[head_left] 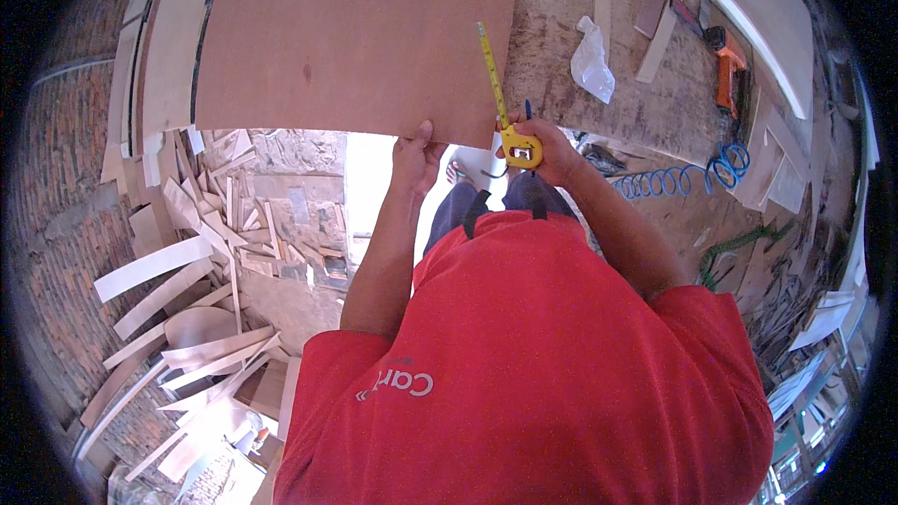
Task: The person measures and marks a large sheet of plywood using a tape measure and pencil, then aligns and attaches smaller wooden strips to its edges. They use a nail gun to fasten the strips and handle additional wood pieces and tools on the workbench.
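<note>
Our right grip (550,155) is closed around the yellow tape measure (521,149), whose case sits at the near right corner of the brown panel (355,37). The blade (491,73) points away from us, leaning a little left of the panel's right edge, its tip over the panel face; we cannot tell whether it touches the wood. Our left grip (417,164) is pinched on the panel's near edge, left of that corner, so the right is nearer the tape. The panel lies flat before us, its near edge running crosswise. Rightward, a strip of counter (550,42) separates it from a plastic bag (591,64); an orange nail gun (729,70) lies well beyond. Past the blade's tip, the panel's surface runs on.
</note>
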`<control>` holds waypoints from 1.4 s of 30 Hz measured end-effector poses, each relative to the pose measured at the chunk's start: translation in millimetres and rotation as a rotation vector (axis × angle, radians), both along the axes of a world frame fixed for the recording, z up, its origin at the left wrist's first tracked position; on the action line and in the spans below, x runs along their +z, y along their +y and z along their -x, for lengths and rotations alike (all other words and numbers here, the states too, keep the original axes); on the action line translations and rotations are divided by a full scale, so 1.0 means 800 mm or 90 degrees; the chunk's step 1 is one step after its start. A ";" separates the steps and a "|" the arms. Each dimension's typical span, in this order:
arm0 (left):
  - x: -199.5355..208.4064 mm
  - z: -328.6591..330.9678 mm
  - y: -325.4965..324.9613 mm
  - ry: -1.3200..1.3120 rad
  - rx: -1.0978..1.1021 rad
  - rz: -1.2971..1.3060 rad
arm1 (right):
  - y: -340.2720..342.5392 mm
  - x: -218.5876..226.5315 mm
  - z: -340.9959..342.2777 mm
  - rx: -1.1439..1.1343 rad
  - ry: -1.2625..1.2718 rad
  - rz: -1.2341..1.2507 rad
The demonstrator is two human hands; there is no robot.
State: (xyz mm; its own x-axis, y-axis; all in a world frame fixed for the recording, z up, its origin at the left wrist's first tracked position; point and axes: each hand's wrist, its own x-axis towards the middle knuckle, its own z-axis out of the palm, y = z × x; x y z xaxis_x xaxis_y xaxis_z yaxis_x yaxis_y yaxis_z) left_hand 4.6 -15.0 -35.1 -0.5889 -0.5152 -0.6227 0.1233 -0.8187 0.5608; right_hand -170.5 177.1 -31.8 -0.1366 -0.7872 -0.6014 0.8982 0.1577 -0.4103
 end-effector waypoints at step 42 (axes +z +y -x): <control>-0.002 0.011 -0.005 -0.025 0.018 0.008 | 0.058 0.068 0.144 0.446 0.691 -0.277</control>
State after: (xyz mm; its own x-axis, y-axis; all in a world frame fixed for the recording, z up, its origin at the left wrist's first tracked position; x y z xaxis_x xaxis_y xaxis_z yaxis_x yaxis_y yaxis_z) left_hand -4.5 -19.2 -36.4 -0.5492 -0.5391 -0.6386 0.1237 -0.8081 0.5759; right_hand -286.0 223.6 22.8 -0.3498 -0.6623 -0.6626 -0.1631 0.7395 -0.6531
